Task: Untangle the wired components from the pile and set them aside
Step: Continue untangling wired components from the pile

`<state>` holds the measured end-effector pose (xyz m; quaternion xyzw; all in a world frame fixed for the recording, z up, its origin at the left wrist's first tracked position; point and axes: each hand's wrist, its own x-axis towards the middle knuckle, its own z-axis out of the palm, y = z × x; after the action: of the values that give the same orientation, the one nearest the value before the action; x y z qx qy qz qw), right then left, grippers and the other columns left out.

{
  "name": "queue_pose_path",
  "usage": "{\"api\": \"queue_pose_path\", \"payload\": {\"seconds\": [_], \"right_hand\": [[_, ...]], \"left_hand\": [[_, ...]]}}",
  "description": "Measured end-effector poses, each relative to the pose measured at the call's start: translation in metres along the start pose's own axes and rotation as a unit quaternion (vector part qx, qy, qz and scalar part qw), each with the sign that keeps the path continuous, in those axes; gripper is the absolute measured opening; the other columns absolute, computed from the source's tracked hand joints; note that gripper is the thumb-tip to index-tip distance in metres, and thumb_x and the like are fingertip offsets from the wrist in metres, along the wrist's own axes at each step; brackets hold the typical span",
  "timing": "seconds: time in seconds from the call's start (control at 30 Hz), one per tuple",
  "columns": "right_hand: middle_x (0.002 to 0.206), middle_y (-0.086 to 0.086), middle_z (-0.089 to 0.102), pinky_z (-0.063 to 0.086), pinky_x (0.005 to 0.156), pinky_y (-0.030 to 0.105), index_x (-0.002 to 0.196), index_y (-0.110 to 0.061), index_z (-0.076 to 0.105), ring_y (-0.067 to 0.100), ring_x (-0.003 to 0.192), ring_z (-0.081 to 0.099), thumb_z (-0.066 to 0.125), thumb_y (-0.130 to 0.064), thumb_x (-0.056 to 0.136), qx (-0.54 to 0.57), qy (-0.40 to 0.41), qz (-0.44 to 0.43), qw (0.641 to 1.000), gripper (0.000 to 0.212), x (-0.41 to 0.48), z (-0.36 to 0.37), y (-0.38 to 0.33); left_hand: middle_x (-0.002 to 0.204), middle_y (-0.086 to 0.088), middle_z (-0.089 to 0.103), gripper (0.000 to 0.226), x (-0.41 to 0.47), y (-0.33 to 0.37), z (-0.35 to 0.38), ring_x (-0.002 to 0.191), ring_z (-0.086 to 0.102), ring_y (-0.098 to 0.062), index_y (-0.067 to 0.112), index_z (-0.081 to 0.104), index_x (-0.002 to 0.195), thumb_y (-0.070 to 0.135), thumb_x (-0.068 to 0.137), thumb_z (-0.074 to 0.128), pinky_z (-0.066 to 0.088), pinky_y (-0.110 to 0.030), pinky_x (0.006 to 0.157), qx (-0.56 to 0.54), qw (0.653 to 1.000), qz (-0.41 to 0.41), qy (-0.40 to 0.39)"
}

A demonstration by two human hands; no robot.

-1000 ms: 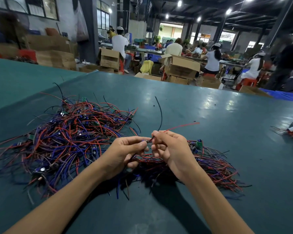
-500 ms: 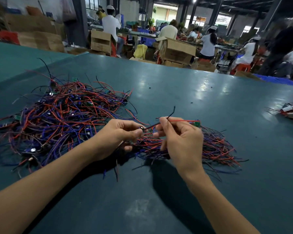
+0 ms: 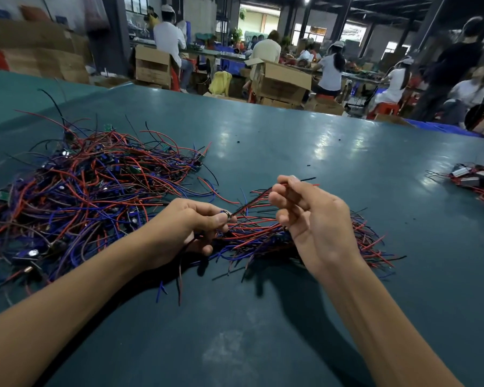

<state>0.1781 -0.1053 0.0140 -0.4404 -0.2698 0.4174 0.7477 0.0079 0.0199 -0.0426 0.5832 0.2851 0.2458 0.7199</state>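
Pinching a small wired component [image 3: 229, 215] between thumb and fingertips of the left hand [image 3: 196, 224], near the middle of the green table [image 3: 263, 317]. Gripping its red and black leads [image 3: 252, 201] in the right hand [image 3: 310, 219], fingers curled round them, with the leads running straight between the two hands and the free ends poking out right past the fingers. Held just above a smaller bundle [image 3: 369, 241] of red, blue and black wires lying under and right of both hands. Just beside that, to the left: big tangled pile [image 3: 90, 185], same wire colours, small green boards mixed in. At the far right edge, well apart: separate small heap of parts [image 3: 475, 177]. Beyond the far table edge: cardboard boxes [image 3: 280, 82], seated people [image 3: 330, 71].
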Motion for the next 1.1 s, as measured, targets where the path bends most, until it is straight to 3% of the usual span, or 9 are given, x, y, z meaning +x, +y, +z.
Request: {"api": "queue_pose_path", "payload": {"seconds": [0.27,0.5,0.7,0.83,1.0,1.1], "right_hand": [[0.075,0.005,0.072,0.048,0.048,0.016,0.093,-0.002,0.071,0.01,0.065,0.07,0.056,-0.022,0.102,0.071,0.017,0.033,0.997,0.027,0.003,-0.004,-0.001],[0.078,0.006,0.067,0.043,0.045,0.015,0.1,0.007,0.07,0.008,0.059,0.063,0.052,-0.016,0.101,0.192,0.006,0.103,0.976,0.029,0.004,-0.006,-0.006],[0.072,0.001,0.063,0.041,0.046,0.012,0.1,0.004,0.068,0.003,0.056,0.058,0.053,-0.014,0.101,0.158,0.031,0.07,0.984,0.023,0.01,-0.01,-0.007],[0.075,0.0,0.065,0.047,0.049,0.013,0.1,-0.001,0.067,0.003,0.059,0.062,0.058,-0.018,0.101,0.178,0.041,0.036,0.982,0.019,0.012,-0.012,-0.009],[0.079,0.0,0.067,0.054,0.057,0.019,0.122,-0.002,0.065,0.008,0.067,0.067,0.064,-0.042,0.095,0.114,0.022,0.005,0.993,0.048,0.009,-0.01,-0.009],[0.076,0.002,0.067,0.052,0.052,0.021,0.125,-0.002,0.063,0.01,0.061,0.064,0.063,-0.04,0.096,0.058,0.023,0.002,0.998,0.048,0.005,-0.008,-0.008]], "left_hand": [[0.076,-0.007,0.069,0.028,-0.002,0.002,-0.001,0.057,0.051,-0.008,0.003,0.08,0.095,0.021,0.074,0.074,0.05,-0.024,0.046,0.001,1.0,-0.008,0.003],[0.08,-0.007,0.07,0.023,-0.005,0.003,0.001,0.061,0.055,-0.007,0.007,0.081,0.092,0.023,0.076,0.074,0.052,-0.026,0.048,0.014,1.0,-0.009,-0.001],[0.079,-0.007,0.068,0.027,-0.009,0.004,0.003,0.061,0.054,-0.008,0.005,0.08,0.091,0.025,0.073,0.077,0.051,-0.026,0.046,0.0,1.0,0.004,-0.011],[0.083,-0.011,0.068,0.022,-0.012,0.006,0.003,0.054,0.051,-0.008,0.007,0.079,0.09,0.023,0.075,0.08,0.039,-0.021,0.038,-0.042,0.998,0.036,-0.032],[0.083,-0.005,0.069,0.019,-0.013,0.013,0.001,0.056,0.054,-0.005,0.013,0.08,0.088,0.029,0.078,0.076,0.037,-0.017,0.035,-0.105,0.992,0.058,-0.031],[0.087,-0.002,0.073,0.014,-0.016,0.019,-0.001,0.063,0.066,-0.005,0.017,0.079,0.087,0.028,0.079,0.074,0.045,-0.017,0.039,-0.141,0.989,0.045,-0.016]]}}
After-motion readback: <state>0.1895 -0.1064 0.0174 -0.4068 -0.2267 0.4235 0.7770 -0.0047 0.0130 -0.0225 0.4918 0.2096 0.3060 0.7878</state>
